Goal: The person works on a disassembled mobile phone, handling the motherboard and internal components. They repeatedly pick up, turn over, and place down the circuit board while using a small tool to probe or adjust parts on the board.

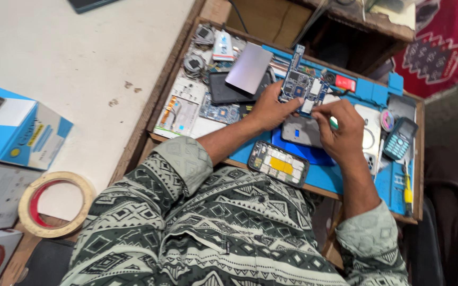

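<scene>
Blue circuit board [300,85] sits tilted above the blue mat [335,180], pinched at its lower edge by my left hand [269,110]. My right hand [343,130] curls beside it, its fingertips' grip hidden from me.

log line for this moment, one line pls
left hand: holds blue circuit board | right hand: pinches board's lower edge, green-tipped tool | opened phone on blue mat
</scene>
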